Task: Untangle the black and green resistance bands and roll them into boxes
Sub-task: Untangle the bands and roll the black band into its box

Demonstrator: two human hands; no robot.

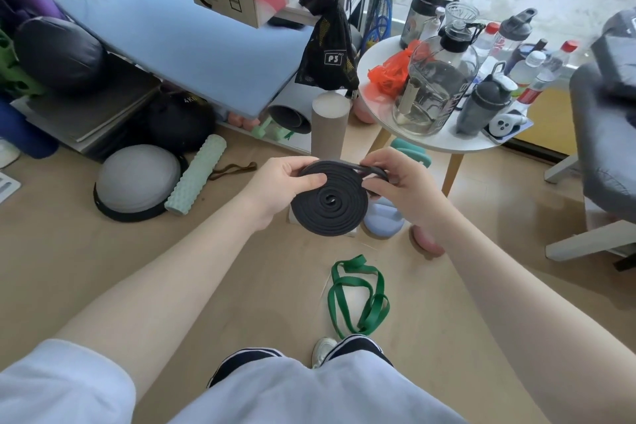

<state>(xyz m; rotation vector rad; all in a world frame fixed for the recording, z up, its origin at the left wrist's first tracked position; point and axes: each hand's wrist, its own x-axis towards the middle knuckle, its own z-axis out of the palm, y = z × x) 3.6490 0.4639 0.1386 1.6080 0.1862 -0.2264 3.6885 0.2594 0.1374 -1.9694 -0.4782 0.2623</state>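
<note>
The black resistance band (328, 208) is wound into a flat spiral coil, held up in front of me above the floor. My left hand (280, 184) grips the coil's upper left edge, thumb across its face. My right hand (399, 182) pinches the band's loose outer end at the coil's upper right. The green resistance band (358, 296) lies loose in tangled loops on the wooden floor below, near my feet. A box is mostly hidden behind the coil; only pale corners show.
A round white side table (385, 120) crowded with bottles stands at right. A cardboard tube (329, 127), a mint foam roller (196, 179), a grey balance dome (136, 182), blue and pink dumbbells (382, 222) and a shelf of mats surround the spot. A grey chair (605, 155) is at far right.
</note>
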